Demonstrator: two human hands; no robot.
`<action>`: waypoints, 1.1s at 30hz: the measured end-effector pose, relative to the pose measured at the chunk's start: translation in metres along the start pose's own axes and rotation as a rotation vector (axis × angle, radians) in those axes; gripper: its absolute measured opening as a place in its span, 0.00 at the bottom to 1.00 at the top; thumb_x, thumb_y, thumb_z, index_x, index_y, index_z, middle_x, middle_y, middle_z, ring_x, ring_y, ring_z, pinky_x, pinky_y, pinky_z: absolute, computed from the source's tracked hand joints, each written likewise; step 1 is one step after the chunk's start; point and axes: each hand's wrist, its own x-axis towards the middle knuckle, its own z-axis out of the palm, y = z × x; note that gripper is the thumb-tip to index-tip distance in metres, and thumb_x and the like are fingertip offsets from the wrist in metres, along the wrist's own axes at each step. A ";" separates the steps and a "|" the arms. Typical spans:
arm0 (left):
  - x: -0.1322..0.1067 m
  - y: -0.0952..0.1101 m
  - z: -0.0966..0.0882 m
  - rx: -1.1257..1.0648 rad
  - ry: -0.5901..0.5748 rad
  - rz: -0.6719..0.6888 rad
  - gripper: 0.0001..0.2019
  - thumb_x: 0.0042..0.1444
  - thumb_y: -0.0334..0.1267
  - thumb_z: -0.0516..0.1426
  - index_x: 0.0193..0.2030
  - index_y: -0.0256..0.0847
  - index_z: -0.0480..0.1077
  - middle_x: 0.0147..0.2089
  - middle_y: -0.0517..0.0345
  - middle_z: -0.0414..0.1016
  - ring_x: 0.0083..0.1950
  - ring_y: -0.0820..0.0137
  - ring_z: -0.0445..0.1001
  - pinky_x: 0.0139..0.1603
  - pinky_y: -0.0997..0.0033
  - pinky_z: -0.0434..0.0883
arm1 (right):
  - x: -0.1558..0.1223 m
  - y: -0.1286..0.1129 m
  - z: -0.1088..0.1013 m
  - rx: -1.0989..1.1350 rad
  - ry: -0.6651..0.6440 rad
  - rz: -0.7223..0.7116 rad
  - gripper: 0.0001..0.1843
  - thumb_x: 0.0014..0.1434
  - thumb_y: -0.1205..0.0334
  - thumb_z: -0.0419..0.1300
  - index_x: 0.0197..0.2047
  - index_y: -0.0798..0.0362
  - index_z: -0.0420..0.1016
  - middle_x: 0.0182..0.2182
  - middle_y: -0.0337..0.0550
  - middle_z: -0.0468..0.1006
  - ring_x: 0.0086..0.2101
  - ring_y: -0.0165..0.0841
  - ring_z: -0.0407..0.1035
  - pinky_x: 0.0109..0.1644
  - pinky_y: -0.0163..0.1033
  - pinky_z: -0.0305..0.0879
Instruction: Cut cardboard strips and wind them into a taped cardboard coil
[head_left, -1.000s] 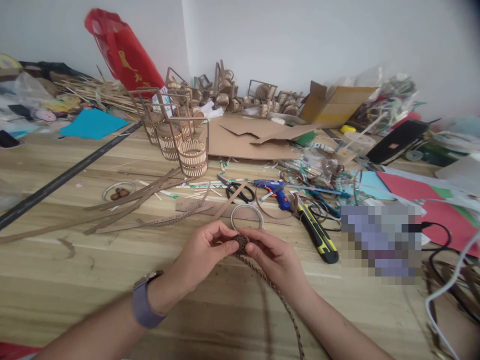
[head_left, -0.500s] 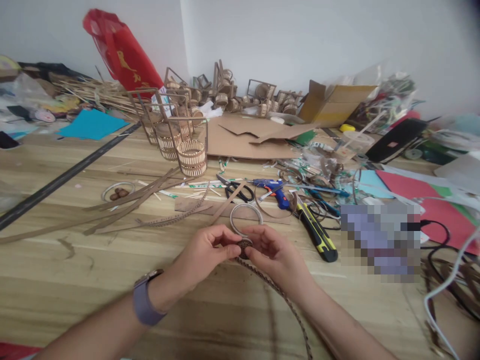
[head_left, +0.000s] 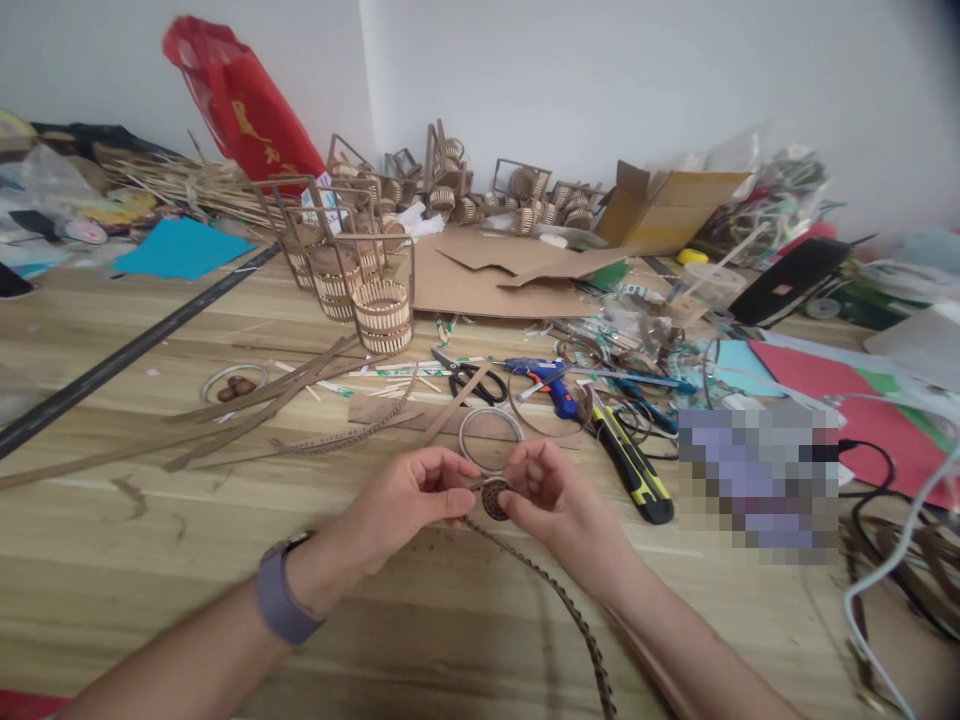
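My right hand [head_left: 551, 505] pinches a small brown coil [head_left: 495, 499] of rolled corrugated cardboard between thumb and fingers. Close beside it, my left hand [head_left: 420, 495] has its thumb and fingertips closed on the corrugated cardboard strip [head_left: 544, 572], near where the strip leaves the coil. From there the strip's loose length curves down to the right, past the lower edge of the view. A pale ring [head_left: 491, 440] lies on the table just beyond my fingertips. On my left wrist is a watch with a purple-grey band [head_left: 289, 597].
A yellow-black utility knife [head_left: 634, 465], a blue glue gun [head_left: 551, 385] and black scissors [head_left: 480, 383] lie beyond my hands. Brown cardboard strips [head_left: 277, 405] spread at left. Small slatted buckets [head_left: 382, 315] with tall handles stand behind, before a cardboard sheet [head_left: 480, 275] and an open carton [head_left: 675, 210].
My left hand has drawn slightly left, away from the coil, and my right hand has moved slightly right. More of the coil's face now shows. The hanging strip has swung a little left.
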 end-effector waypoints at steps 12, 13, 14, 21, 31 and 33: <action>0.000 -0.008 0.007 0.114 0.023 0.153 0.10 0.49 0.38 0.65 0.27 0.39 0.68 0.28 0.63 0.73 0.31 0.73 0.69 0.33 0.75 0.66 | 0.000 0.001 0.002 -0.083 -0.016 -0.039 0.13 0.49 0.64 0.66 0.32 0.49 0.64 0.24 0.30 0.67 0.26 0.27 0.63 0.30 0.34 0.59; 0.000 -0.008 0.007 0.121 0.025 0.153 0.10 0.49 0.38 0.65 0.27 0.39 0.68 0.27 0.63 0.72 0.30 0.73 0.68 0.33 0.75 0.65 | 0.000 0.001 0.001 -0.081 -0.025 -0.035 0.12 0.49 0.64 0.66 0.32 0.50 0.64 0.24 0.30 0.68 0.26 0.27 0.64 0.30 0.34 0.59; -0.001 -0.007 0.007 0.130 0.034 0.151 0.10 0.49 0.38 0.64 0.26 0.39 0.68 0.27 0.63 0.72 0.29 0.73 0.68 0.32 0.75 0.65 | 0.000 0.001 0.001 -0.078 -0.027 -0.031 0.12 0.49 0.64 0.66 0.32 0.50 0.64 0.24 0.30 0.68 0.26 0.27 0.64 0.30 0.34 0.59; -0.003 -0.004 0.011 0.103 0.174 0.165 0.08 0.49 0.38 0.63 0.26 0.40 0.69 0.25 0.65 0.70 0.28 0.73 0.67 0.32 0.74 0.63 | 0.001 0.004 0.006 -0.022 -0.018 0.008 0.27 0.44 0.60 0.71 0.45 0.48 0.66 0.30 0.36 0.78 0.32 0.34 0.74 0.37 0.39 0.67; 0.001 -0.004 0.011 0.124 0.132 0.121 0.10 0.47 0.40 0.64 0.24 0.40 0.69 0.24 0.64 0.70 0.28 0.72 0.66 0.32 0.73 0.63 | -0.002 0.011 0.011 -0.067 0.074 0.037 0.36 0.46 0.61 0.69 0.58 0.48 0.64 0.32 0.38 0.82 0.34 0.37 0.76 0.42 0.45 0.70; 0.000 -0.004 0.010 0.142 0.124 0.128 0.09 0.48 0.41 0.64 0.25 0.40 0.69 0.25 0.63 0.71 0.28 0.72 0.66 0.32 0.72 0.64 | -0.001 0.008 0.010 -0.014 0.070 0.058 0.34 0.45 0.61 0.70 0.56 0.49 0.65 0.31 0.37 0.82 0.33 0.36 0.76 0.41 0.44 0.69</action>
